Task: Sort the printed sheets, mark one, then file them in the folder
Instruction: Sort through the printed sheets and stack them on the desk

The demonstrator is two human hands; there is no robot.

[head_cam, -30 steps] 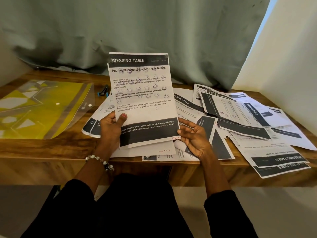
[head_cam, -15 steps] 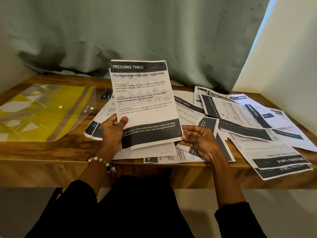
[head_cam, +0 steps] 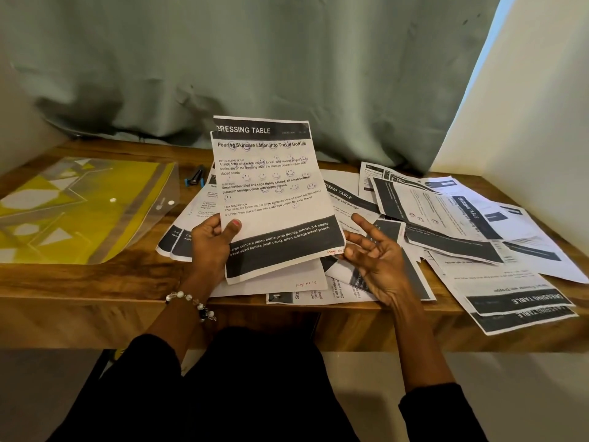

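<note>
My left hand (head_cam: 210, 244) grips a printed sheet (head_cam: 271, 193) headed "DRESSING TABLE" by its lower left edge, thumb on the front, and holds it tilted up above the desk. Smiley stamps dot its text. My right hand (head_cam: 373, 260) hovers beside the sheet's lower right corner, palm up, fingers spread and holding nothing. More printed sheets (head_cam: 452, 231) lie scattered across the desk's middle and right. The yellow and clear plastic folder (head_cam: 73, 208) lies flat at the left, apart from both hands.
The wooden desk (head_cam: 79, 282) has its front edge near me. A small black and blue item (head_cam: 195, 177) lies behind the papers, by the folder's corner. A grey-green curtain hangs behind; a white wall stands to the right. Some sheets overhang the desk's front right edge.
My right hand has let go of the sheet's lower right corner and turned palm up with its fingers spread. My left hand keeps holding the sheet, which has sunk a little.
</note>
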